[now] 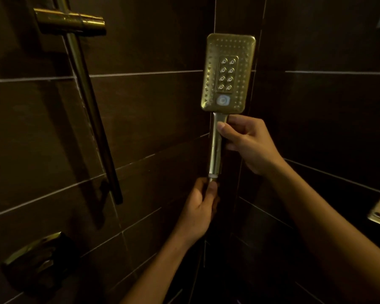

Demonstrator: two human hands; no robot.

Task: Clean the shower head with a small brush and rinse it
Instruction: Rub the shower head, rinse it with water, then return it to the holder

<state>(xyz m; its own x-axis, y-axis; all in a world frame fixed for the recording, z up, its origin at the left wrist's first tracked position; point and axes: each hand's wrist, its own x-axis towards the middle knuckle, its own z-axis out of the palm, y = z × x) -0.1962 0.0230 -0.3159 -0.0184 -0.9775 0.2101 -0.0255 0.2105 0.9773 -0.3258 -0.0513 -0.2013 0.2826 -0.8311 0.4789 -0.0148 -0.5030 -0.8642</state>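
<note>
Right hand (248, 143) wrapped round shower head (227, 73) handle, frame centre, face toward camera. Left hand (199, 207) pinches fitting below handle; hose hidden behind fingers. Dim light.

Head view, facing close tiled wall (140, 110), slightly downward

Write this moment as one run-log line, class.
right hand: grips shower head handle | left hand: holds fitting at handle's base | head: upright, nozzles toward camera | brush: not visible
</note>
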